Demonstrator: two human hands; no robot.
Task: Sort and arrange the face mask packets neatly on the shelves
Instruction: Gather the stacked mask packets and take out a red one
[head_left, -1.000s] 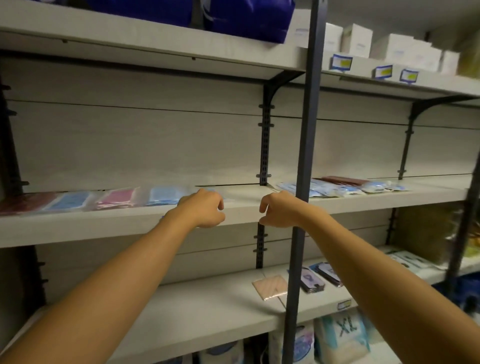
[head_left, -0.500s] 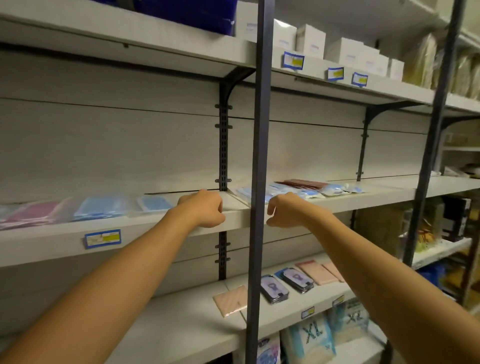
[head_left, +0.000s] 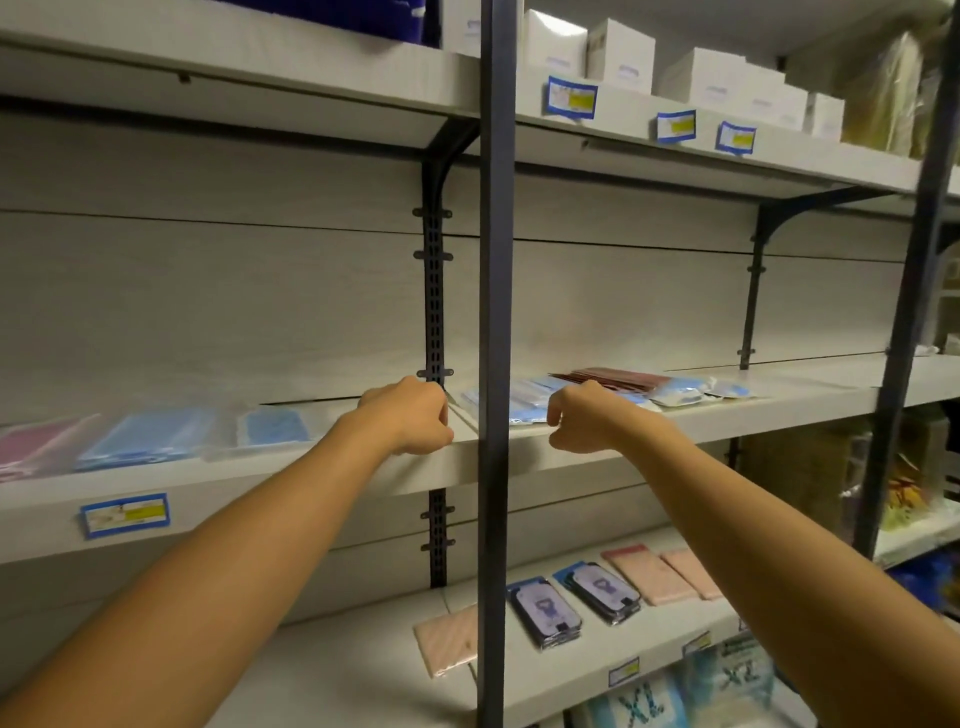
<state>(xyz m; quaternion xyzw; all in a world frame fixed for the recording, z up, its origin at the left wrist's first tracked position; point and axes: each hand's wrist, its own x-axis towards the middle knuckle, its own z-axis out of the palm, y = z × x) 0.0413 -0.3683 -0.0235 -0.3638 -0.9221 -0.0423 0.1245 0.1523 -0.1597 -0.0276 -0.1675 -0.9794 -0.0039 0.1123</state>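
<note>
On the middle shelf (head_left: 810, 400), left section, lie a pink mask packet (head_left: 31, 447) and two blue packets (head_left: 145, 436) (head_left: 275, 423) in a row. The right section holds a loose pile: blue packets (head_left: 524, 400), maroon packets (head_left: 618, 376) and clear-wrapped blue ones (head_left: 680, 395). My left hand (head_left: 410, 415) is curled at the shelf's front edge, just right of the small blue packet, and holds nothing I can see. My right hand (head_left: 576, 418) is curled in front of the blue pile, with nothing visible in its fingers.
A dark vertical post (head_left: 496, 312) stands between my hands. The lower shelf (head_left: 337, 670) carries peach packets (head_left: 449, 642) (head_left: 649, 571) and dark purple-printed packets (head_left: 545, 613). White boxes (head_left: 618, 52) sit on the top shelf. XL packs (head_left: 727, 680) stand below.
My view has swung to the right, so the shelves and the post slide left in the frame. Both hands stay curled at the middle shelf's edge, now nearer the right-hand pile.
</note>
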